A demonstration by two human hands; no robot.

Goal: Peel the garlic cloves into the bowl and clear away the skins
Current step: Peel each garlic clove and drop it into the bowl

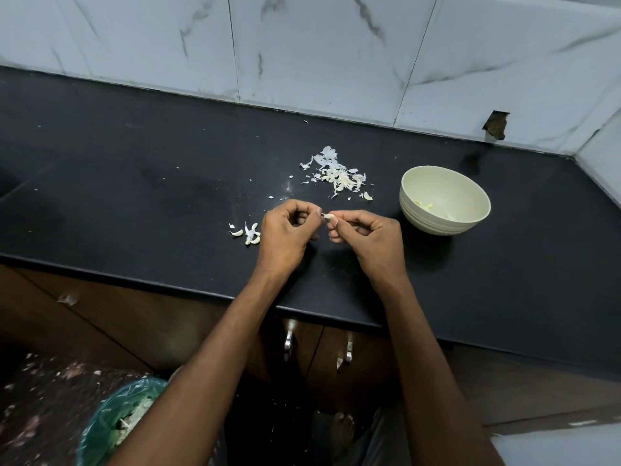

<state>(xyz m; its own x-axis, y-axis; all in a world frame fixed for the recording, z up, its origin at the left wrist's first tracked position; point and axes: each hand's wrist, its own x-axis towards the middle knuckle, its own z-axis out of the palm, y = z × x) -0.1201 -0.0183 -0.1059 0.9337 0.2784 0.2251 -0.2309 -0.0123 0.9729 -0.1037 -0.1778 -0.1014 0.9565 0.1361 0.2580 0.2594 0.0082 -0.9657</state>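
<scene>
- At frame centre, the left hand [285,237] and right hand [369,238] both pinch one garlic clove [328,216] above the black bench [134,196].
- The bowl [444,200] sits at right; the skins [337,174] are piled beyond the hands.

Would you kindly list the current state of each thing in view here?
garlic clove: pinched between both hands, partly skinned
left hand: pinching the skin
right hand: gripping the clove
bowl: upright, holding a few peeled cloves
skin pile: loose on the counter
unpeeled cloves: lying on the counter
bin: lined, open
</scene>
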